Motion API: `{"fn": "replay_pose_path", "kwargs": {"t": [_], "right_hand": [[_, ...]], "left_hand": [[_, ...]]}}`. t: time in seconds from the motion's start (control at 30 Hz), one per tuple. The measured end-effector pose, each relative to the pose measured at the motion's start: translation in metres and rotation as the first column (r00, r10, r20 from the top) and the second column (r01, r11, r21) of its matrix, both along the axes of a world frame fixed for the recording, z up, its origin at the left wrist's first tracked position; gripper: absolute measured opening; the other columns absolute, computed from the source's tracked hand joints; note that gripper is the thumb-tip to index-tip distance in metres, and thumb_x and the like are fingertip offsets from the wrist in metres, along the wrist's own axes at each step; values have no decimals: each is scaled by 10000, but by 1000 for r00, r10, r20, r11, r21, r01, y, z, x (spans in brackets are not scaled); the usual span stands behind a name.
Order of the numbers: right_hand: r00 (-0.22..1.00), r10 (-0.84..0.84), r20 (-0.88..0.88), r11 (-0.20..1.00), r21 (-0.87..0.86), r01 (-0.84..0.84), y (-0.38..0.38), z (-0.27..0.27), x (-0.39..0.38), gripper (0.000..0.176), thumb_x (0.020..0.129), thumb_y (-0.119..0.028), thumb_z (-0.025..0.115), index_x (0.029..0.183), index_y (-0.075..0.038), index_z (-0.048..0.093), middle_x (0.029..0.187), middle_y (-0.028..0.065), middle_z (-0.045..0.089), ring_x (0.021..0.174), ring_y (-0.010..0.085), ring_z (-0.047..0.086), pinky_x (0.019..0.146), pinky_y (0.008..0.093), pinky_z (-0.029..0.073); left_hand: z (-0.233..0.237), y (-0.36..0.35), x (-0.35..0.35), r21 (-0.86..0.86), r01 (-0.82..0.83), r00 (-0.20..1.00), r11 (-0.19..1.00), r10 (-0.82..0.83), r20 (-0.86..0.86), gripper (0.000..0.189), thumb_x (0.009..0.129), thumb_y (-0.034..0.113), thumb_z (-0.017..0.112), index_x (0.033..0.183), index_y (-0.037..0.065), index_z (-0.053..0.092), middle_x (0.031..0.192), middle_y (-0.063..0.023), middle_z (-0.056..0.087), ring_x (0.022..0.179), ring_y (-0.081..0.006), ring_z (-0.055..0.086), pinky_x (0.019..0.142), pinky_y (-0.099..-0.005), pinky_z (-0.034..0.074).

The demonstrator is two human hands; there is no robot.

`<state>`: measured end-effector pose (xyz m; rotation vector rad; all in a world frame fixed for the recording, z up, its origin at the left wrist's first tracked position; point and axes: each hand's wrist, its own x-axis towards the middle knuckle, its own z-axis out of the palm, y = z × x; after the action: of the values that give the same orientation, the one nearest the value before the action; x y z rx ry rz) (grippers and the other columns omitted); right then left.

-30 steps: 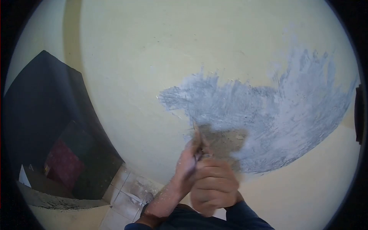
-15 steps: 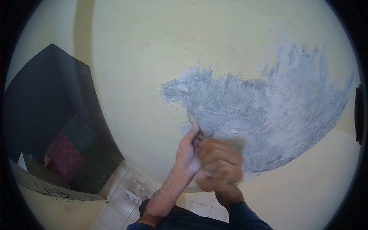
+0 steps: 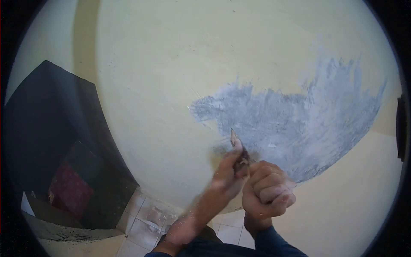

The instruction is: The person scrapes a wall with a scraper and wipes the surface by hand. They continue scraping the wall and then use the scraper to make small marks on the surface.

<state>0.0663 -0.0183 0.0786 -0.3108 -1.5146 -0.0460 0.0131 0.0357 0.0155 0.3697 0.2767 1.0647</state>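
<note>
A narrow tool with a pointed metal blade (image 3: 233, 136) sticks up out of my left hand (image 3: 227, 173), whose thumb lies along it. The blade tip is at the left lower edge of a rough grey patch (image 3: 269, 118) on the cream wall. Just to the right, my right hand (image 3: 267, 190) is closed in a fist, close beside or against the left one. What its fingers wrap round is hidden. Pale dust and flecks cover my left forearm and both hands.
The cream wall (image 3: 150, 85) curves across the view. To the left is a dark recess (image 3: 51, 111) with a red patterned piece (image 3: 70, 184) inside, above a worn ledge (image 3: 77, 231). White floor tiles (image 3: 145, 231) lie below. A dark object (image 3: 400, 128) is at the right edge.
Both hands have shifted a little to the right in view, and the right fist has moved down from the left hand. The view has tilted slightly. The blade now shows more clearly.
</note>
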Motion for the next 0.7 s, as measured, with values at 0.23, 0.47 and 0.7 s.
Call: {"fn": "replay_pose_path", "kwargs": {"t": [0.23, 0.47, 0.7], "right_hand": [[996, 32, 88, 999, -34, -29, -5, -3, -11, 533, 976, -236, 369, 473, -84, 280, 452, 54, 407, 391, 191, 400, 445, 367, 434], [994, 23, 109, 997, -76, -15, 12, 1, -14, 531, 975, -212, 390, 472, -88, 272, 453, 71, 419, 387, 210, 452, 488, 393, 513], [986, -84, 147, 988, -112, 102, 9, 1, -7, 485, 965, -161, 389, 501, -96, 266, 471, 58, 435, 402, 206, 457, 508, 375, 512]], "left_hand": [[15, -24, -13, 16, 0, 998, 1000, -1, 59, 235, 952, 360, 574, 859, 144, 576, 717, 33, 501, 630, -92, 457, 578, -258, 390], [24, -13, -18, 79, -121, 991, 989, 126, -52, 247, 957, 378, 565, 907, 136, 561, 769, 40, 506, 648, -80, 448, 577, -244, 376], [25, -11, -14, 38, -83, 991, 996, 78, 112, 256, 965, 377, 552, 980, 123, 569, 833, 21, 566, 735, -86, 522, 613, -251, 410]]}}
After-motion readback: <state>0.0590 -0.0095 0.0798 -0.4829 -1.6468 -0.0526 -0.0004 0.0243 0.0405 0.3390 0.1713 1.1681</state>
